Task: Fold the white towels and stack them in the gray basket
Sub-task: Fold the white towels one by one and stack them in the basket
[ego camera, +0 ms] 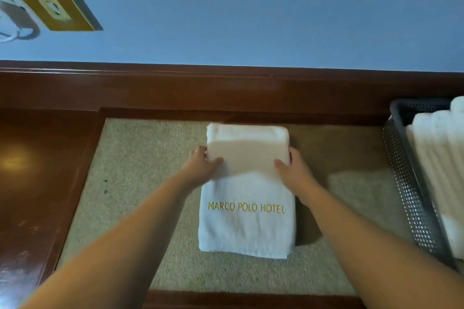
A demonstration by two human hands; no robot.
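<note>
A white towel (247,223) with gold "MARCO POLO HOTEL" lettering lies folded on the speckled stone inlay of the table. Its far part is turned over into a thick fold. My left hand (202,165) grips the fold's left edge, thumb on top. On the right edge my right hand (292,167) grips the same fold, thumb on top as well. The gray basket (404,183) stands at the right edge, holding several folded white towels (442,158).
A dark wooden frame (45,158) surrounds the stone inlay (140,183). Behind the table runs a wooden ledge below a blue wall. A brass-coloured socket plate (54,6) and a plugged-in adapter are on the wall at upper left.
</note>
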